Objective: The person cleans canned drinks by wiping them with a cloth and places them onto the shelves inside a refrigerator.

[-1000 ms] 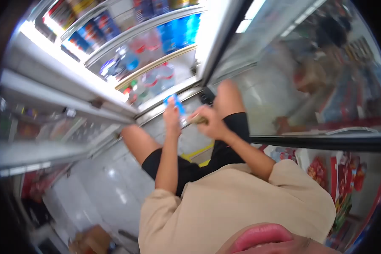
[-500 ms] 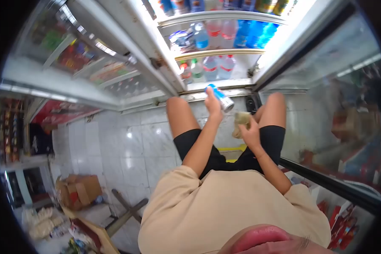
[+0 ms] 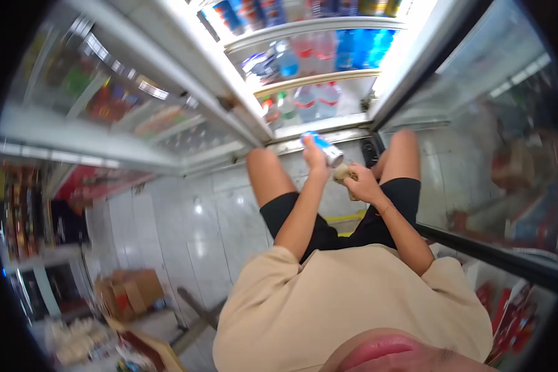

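My left hand (image 3: 315,159) is wrapped round a blue and silver can (image 3: 327,150), which tilts with its silver end toward the lower right. Beside that end, my right hand (image 3: 361,185) grips a crumpled greenish-beige cloth (image 3: 343,173). The cloth is at or very near the can's silver end; whether they touch I cannot tell. Both hands are between my knees, in front of the open lit fridge (image 3: 316,77). Clear bottles with red labels (image 3: 317,102) stand on its lowest level, and blue bottles (image 3: 364,49) on the shelf above.
A glass door (image 3: 477,142) stands on the right, with a dark frame. Another glass-fronted cooler (image 3: 124,105) is on the left. On the tiled floor at lower left lies an open cardboard box (image 3: 130,292), near a dark metal bar (image 3: 195,307). Something yellow (image 3: 346,217) lies below me.
The view has swung, placing the fridge further right than a second ago. Since half a second ago, my right hand has brought the cloth up and left to the can's end.
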`<control>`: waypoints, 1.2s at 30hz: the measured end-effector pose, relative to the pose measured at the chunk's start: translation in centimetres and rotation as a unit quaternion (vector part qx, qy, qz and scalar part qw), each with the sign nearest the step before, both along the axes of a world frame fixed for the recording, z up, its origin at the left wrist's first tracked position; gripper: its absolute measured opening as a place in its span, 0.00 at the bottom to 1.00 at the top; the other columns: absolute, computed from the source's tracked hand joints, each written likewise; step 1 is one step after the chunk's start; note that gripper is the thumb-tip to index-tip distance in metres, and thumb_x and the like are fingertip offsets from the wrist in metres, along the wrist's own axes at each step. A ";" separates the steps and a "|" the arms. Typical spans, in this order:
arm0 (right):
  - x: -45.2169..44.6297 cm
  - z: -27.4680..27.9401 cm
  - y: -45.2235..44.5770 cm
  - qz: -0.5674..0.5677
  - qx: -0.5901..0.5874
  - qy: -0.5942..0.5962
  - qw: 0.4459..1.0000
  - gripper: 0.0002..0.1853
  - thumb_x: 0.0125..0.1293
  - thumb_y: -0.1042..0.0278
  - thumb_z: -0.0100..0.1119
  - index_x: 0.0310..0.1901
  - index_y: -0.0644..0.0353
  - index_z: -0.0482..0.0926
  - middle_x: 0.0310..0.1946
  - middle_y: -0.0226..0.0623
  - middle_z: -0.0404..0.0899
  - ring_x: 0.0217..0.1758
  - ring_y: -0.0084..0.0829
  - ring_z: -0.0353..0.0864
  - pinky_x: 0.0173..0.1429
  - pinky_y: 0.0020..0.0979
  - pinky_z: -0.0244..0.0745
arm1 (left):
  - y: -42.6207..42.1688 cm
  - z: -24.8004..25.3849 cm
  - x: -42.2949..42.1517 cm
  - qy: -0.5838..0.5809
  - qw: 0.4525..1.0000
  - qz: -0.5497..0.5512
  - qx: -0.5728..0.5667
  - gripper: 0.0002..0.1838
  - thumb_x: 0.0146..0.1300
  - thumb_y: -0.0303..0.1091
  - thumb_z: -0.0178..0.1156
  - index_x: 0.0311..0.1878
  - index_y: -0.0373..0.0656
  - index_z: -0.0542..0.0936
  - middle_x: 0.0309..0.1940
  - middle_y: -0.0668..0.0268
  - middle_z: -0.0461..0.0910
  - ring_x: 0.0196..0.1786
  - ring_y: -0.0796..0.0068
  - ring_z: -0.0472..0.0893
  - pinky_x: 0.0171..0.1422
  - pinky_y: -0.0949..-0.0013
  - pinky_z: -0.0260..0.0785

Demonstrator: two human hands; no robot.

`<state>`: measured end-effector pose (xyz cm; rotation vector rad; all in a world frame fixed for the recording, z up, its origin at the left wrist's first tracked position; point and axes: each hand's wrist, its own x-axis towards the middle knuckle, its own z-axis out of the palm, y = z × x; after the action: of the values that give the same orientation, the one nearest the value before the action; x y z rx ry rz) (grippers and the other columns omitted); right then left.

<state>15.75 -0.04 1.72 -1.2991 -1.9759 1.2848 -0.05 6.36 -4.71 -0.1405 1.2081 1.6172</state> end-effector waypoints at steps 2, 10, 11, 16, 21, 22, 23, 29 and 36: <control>0.7 1.6 0.3 -0.061 -0.008 0.066 0.996 0.14 0.62 0.64 0.64 0.46 0.61 0.83 0.37 0.47 0.79 0.43 0.43 0.82 0.50 0.37 0.75 | 1.2 -0.2 -1.3 0.002 0.994 -0.048 0.097 0.22 0.75 0.56 0.57 0.45 0.43 0.77 0.33 0.66 0.81 0.31 0.75 0.81 0.37 0.67 0.77; 1.0 11.2 6.7 -0.098 0.110 -0.043 0.988 0.27 0.58 0.45 0.77 0.32 0.65 0.78 0.24 0.46 0.79 0.27 0.40 0.79 0.35 0.39 0.73 | 3.2 12.5 -1.7 0.275 0.899 -0.206 0.272 0.19 0.68 0.44 0.71 0.50 0.38 0.80 0.34 0.67 0.82 0.28 0.80 0.79 0.32 0.74 0.73; 0.3 12.1 7.4 -0.098 0.110 -0.042 0.988 0.27 0.58 0.45 0.77 0.32 0.65 0.78 0.24 0.46 0.79 0.27 0.40 0.79 0.35 0.39 0.73 | 3.9 13.4 -2.0 0.276 0.898 -0.206 0.273 0.19 0.68 0.44 0.71 0.50 0.38 0.80 0.34 0.67 0.82 0.28 0.80 0.79 0.32 0.74 0.73; -2.5 16.6 11.3 -0.109 0.178 0.005 0.978 0.35 0.57 0.46 0.79 0.60 0.54 0.73 0.42 0.43 0.87 0.48 0.49 0.88 0.51 0.42 0.80 | 7.4 18.9 -4.3 0.585 0.700 -0.116 0.392 0.28 0.53 0.40 0.80 0.58 0.43 0.86 0.47 0.62 0.82 0.51 0.70 0.78 0.56 0.66 0.72; -5.0 16.9 16.2 -0.123 0.340 0.089 0.928 0.28 0.57 0.62 0.78 0.56 0.52 0.74 0.44 0.43 0.87 0.49 0.50 0.87 0.50 0.45 0.81 | 8.3 25.3 -7.0 0.709 0.558 -0.113 0.417 0.32 0.48 0.35 0.83 0.60 0.46 0.86 0.50 0.67 0.83 0.56 0.68 0.79 0.62 0.62 0.71; -5.4 17.2 17.1 -0.123 0.342 0.089 0.927 0.28 0.57 0.62 0.78 0.56 0.52 0.74 0.44 0.43 0.87 0.49 0.50 0.87 0.50 0.45 0.81 | 8.6 26.3 -7.4 0.775 0.489 -0.082 0.393 0.33 0.46 0.35 0.83 0.60 0.49 0.86 0.48 0.68 0.83 0.55 0.65 0.79 0.64 0.60 0.70; -5.9 17.3 17.9 -0.139 0.381 0.071 0.912 0.28 0.57 0.62 0.78 0.57 0.52 0.74 0.43 0.41 0.87 0.50 0.47 0.86 0.50 0.45 0.81 | 8.6 27.1 -7.9 0.804 0.460 -0.054 0.374 0.32 0.47 0.29 0.81 0.59 0.50 0.87 0.50 0.68 0.85 0.54 0.65 0.81 0.62 0.61 0.74; -9.0 19.1 21.9 -0.177 0.478 0.058 0.858 0.30 0.53 0.66 0.79 0.57 0.48 0.74 0.42 0.35 0.87 0.50 0.42 0.85 0.49 0.41 0.83 | 12.4 27.3 -8.1 0.723 0.554 -0.016 0.412 0.33 0.47 0.18 0.78 0.61 0.47 0.85 0.56 0.64 0.86 0.55 0.65 0.86 0.60 0.65 0.79; -11.3 18.8 25.8 -0.200 0.475 0.045 0.855 0.29 0.55 0.67 0.76 0.59 0.49 0.74 0.40 0.36 0.86 0.46 0.43 0.84 0.46 0.44 0.81 | 16.6 25.6 -8.8 0.731 0.562 0.041 0.384 0.30 0.52 0.19 0.77 0.62 0.43 0.84 0.56 0.59 0.85 0.57 0.66 0.86 0.57 0.67 0.84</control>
<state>4.41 25.75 20.55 -0.9957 -1.7334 0.0811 -8.89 22.94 20.94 2.1332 1.3532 2.1166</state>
